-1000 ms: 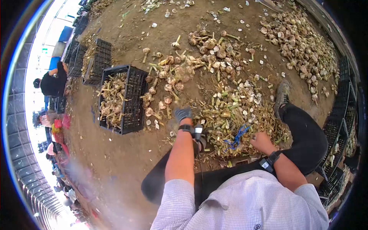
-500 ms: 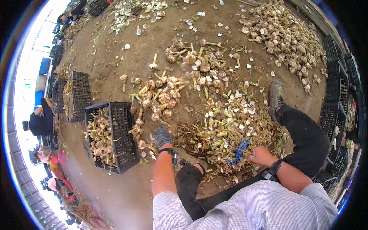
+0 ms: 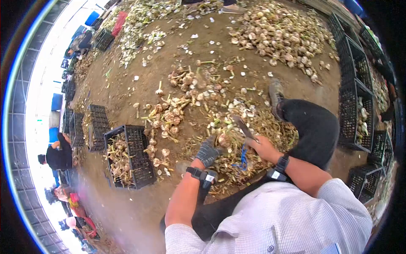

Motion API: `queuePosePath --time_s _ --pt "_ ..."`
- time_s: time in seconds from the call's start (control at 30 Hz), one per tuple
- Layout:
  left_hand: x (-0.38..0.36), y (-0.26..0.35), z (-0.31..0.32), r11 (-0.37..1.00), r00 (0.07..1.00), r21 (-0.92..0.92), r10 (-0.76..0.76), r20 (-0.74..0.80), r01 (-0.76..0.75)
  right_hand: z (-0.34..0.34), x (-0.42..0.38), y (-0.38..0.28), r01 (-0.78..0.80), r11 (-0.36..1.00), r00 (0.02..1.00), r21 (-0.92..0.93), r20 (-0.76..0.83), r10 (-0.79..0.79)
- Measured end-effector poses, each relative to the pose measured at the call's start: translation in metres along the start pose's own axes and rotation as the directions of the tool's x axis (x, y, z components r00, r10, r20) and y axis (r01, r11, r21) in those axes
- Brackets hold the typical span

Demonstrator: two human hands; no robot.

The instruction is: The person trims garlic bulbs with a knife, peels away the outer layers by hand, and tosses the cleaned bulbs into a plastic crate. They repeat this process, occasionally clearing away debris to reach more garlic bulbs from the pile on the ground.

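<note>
My left hand (image 3: 208, 153), in a grey glove, is closed at a garlic bulb (image 3: 224, 139) low over the trimmings. Its fingers reach along the bulb's left side. In my bare right hand (image 3: 261, 147) is a knife (image 3: 244, 128), its dark blade pointing up and left, just right of the bulb. Blue string (image 3: 243, 157) hangs below the right hand. Cut stems and peelings (image 3: 270, 127) lie around and beneath both hands. Loose garlic bulbs (image 3: 169, 116) are heaped on the ground beyond the left hand.
A black crate (image 3: 141, 158) holding garlic stands at the left. A large garlic pile (image 3: 283, 34) lies at the upper right, near stacked black crates (image 3: 355, 114). Several people sit along the left side, one in dark clothes (image 3: 59, 156). Another person's foot (image 3: 233, 8) shows at the top.
My left hand has moved right from the ground near the heap and now has a bulb. The right hand has risen, with the knife blade now visible. The view has shifted.
</note>
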State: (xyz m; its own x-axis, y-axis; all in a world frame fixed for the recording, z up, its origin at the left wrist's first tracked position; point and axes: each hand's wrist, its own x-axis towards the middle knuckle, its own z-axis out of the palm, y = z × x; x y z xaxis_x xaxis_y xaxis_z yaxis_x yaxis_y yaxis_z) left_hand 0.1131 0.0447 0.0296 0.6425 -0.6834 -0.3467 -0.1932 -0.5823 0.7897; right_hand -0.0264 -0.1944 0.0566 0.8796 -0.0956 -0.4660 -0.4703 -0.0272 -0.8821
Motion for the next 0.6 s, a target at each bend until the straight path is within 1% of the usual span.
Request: queuePosePath --time_s 0.03,0.07,0.1,0.13,0.17,0.27,0.3,0.4,0.43,0.47,0.5,0.53,0.57,0.6 --pt "-0.013 0.069 -0.008 0.987 0.998 -0.162 0.023 0.056 -0.013 -0.001 -0.002 0.002 0.051 0.998 0.999 0.046 0.008 -0.051" --pt "-0.016 0.072 0.006 0.948 0.998 -0.314 -0.034 0.05 0.048 -0.002 -0.005 0.001 0.102 0.991 0.995 0.092 0.015 -0.104" --pt "-0.021 0.071 0.022 0.882 0.994 -0.459 -0.094 0.053 0.108 -0.004 -0.011 -0.005 0.187 0.982 0.982 -0.007 -0.01 -0.187" --pt "-0.025 0.083 0.03 0.791 0.986 -0.59 -0.156 0.065 0.164 -0.006 -0.019 -0.014 0.267 0.958 0.962 -0.106 -0.024 -0.271" --pt "-0.031 0.096 0.036 0.732 0.979 -0.661 -0.205 0.018 0.166 -0.008 -0.025 -0.022 0.345 0.916 0.934 -0.206 -0.026 -0.357" --pt "-0.044 0.112 0.046 0.741 0.991 -0.67 -0.121 -0.054 0.054 -0.013 -0.039 -0.031 0.416 0.803 0.886 -0.428 -0.007 -0.463" --pt "-0.046 0.111 0.051 0.807 0.992 -0.589 -0.038 -0.12 -0.041 -0.013 -0.041 -0.03 0.366 0.811 0.913 -0.456 0.009 -0.407" --pt "-0.049 0.108 0.059 0.954 0.985 -0.299 -0.02 -0.174 -0.033 -0.016 -0.05 -0.032 0.452 0.752 0.866 -0.48 0.033 -0.499" --pt "-0.049 0.107 0.061 0.963 0.985 -0.27 -0.037 -0.168 -0.01 -0.017 -0.052 -0.033 0.465 0.737 0.86 -0.491 0.053 -0.508" --pt "-0.049 0.1 0.066 0.992 0.98 -0.11 0.046 -0.192 -0.068 -0.019 -0.054 -0.034 0.477 0.721 0.854 -0.503 0.072 -0.515" --pt "-0.049 0.086 0.071 0.991 0.97 0.053 0.132 -0.203 -0.123 -0.021 -0.056 -0.035 0.49 0.704 0.847 -0.514 0.091 -0.523" --pt "-0.049 0.078 0.075 0.961 0.956 0.216 0.218 -0.199 -0.174 -0.023 -0.058 -0.035 0.512 0.684 0.829 -0.519 0.089 -0.552" --pt "-0.05 0.07 0.08 0.938 0.929 0.257 0.294 -0.227 -0.234 -0.023 -0.06 -0.034 0.533 0.665 0.81 -0.524 0.088 -0.58" --pt "-0.05 0.071 0.08 0.935 0.934 0.273 0.287 -0.215 -0.225 -0.024 -0.062 -0.034 0.552 0.644 0.79 -0.53 0.087 -0.606"
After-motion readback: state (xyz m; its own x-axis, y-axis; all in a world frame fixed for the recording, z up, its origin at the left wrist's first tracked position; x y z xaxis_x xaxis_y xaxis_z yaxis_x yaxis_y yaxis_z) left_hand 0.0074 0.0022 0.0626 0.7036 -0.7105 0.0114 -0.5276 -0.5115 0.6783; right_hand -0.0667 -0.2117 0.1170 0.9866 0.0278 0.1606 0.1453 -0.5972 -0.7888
